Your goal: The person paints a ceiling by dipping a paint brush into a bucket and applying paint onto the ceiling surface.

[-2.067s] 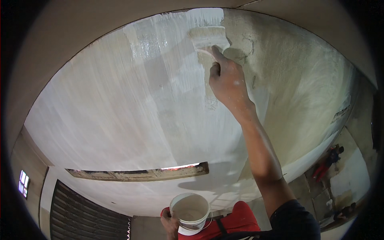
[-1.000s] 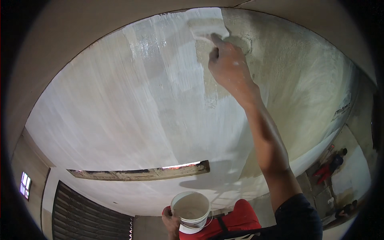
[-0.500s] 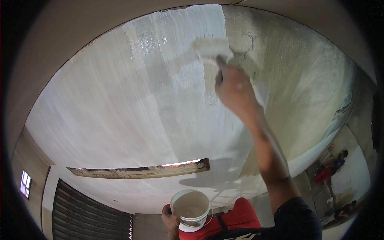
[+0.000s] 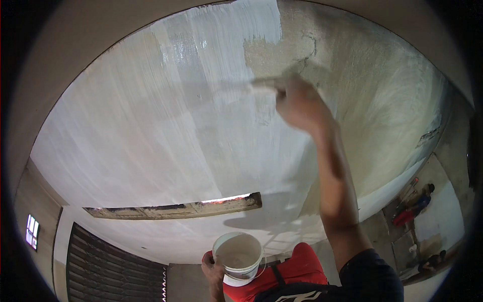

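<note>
My right hand (image 4: 303,106) is closed around the handle of a wide paintbrush (image 4: 265,84), raised in front of the wall (image 4: 166,131). Seen nearly edge-on and smeared by motion, the brush lies close to the border between fresh white paint and bare beige wall; whether its bristles touch cannot be told. Low in front of me, my left hand (image 4: 212,267) grips the side of a white bucket (image 4: 257,266) with a thin wire handle. Pale paint coats its inside. The bucket is above my red-trousered legs, and the left fingers are partly hidden behind it.
A long narrow opening (image 4: 176,209) cuts through the lower wall. At lower left stands a dark folding metal gate (image 4: 110,264). Two other people are far off at the right, one in red trousers (image 4: 402,218). A crack (image 4: 313,45) marks the unpainted wall.
My right hand has come down slightly and to the right, and the brush has turned from face-on to nearly edge-on. The bucket stays in my left hand, almost unmoved.
</note>
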A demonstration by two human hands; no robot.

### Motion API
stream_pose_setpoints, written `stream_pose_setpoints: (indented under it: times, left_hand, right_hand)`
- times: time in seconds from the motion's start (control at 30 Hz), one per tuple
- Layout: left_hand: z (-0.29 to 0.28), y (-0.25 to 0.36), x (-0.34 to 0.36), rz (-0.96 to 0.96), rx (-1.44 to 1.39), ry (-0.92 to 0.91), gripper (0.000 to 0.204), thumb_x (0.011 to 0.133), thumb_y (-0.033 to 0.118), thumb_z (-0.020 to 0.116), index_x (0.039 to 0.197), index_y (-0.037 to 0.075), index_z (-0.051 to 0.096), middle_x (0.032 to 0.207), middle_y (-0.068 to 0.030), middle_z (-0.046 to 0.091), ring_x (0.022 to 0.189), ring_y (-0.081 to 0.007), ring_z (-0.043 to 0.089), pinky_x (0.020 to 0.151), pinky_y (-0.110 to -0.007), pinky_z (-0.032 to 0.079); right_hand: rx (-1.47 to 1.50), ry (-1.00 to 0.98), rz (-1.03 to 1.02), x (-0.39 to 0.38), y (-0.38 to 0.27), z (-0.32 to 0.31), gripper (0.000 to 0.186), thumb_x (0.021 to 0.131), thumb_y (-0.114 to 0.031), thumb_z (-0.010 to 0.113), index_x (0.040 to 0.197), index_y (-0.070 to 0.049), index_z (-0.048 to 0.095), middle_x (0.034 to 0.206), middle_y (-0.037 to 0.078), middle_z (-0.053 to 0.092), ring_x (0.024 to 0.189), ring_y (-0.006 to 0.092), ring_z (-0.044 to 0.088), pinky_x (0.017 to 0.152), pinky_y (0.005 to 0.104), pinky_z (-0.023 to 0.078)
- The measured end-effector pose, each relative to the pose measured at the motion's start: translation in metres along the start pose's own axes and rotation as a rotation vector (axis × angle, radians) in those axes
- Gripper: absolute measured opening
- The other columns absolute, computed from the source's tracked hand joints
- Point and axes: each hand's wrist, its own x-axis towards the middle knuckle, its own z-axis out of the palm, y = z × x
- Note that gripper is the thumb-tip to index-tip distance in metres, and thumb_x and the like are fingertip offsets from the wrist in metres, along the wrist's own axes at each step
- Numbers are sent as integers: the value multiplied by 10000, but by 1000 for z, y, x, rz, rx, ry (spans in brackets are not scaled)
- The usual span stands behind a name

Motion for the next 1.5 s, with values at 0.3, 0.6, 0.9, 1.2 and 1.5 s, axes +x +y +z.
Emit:
stream_pose_setpoints:
  times: [0.3, 0.6, 0.9, 1.2, 1.5]
  left_hand:
    - [2, -20, 6, 80, -43, 99, 443, 857, 375, 683, 742, -36, 565, 564, -52, 457, 577, -102, 387, 482, -345, 334]
    - [4, -6, 6, 111, 54, 128, 502, 843, 415, 692, 680, -11, 483, 542, -76, 437, 547, -139, 366, 473, -372, 309]
    - [5, -20, 8, 69, -33, 106, 521, 824, 430, 705, 660, 4, 454, 553, -39, 388, 562, -120, 344, 474, -351, 294]
    - [4, -15, 3, 44, -52, 140, 474, 858, 364, 689, 664, -6, 466, 544, -24, 397, 567, -101, 347, 472, -332, 295]
    - [2, -22, 7, 120, -47, 106, 415, 839, 306, 668, 666, -11, 463, 551, -39, 408, 561, -113, 354, 479, -335, 307]
  right_hand:
    - [34, 383, -285, 38, -41, -29, 331, 936, -138, 504, 1193, -36, 686, 1108, 217, 661, 892, 327, 668, 779, 414, 530]
    - [-74, -32, -41, -60, 40, 76, 371, 891, -65, 565, 1252, -6, 628, 846, 260, 663, 826, 426, 661, 796, 499, 520]
    - [15, 64, -154, -43, 37, 42, 307, 915, -85, 535, 1175, -20, 685, 1007, 271, 674, 899, 405, 672, 855, 468, 516]
    - [156, 325, -178, 33, -47, -31, 315, 950, -127, 522, 1205, -32, 680, 918, 204, 692, 718, 266, 664, 683, 374, 524]
    - [-77, 150, -170, -75, 51, 117, 459, 876, -90, 588, 1321, 0, 520, 726, 285, 617, 663, 462, 655, 599, 543, 537]
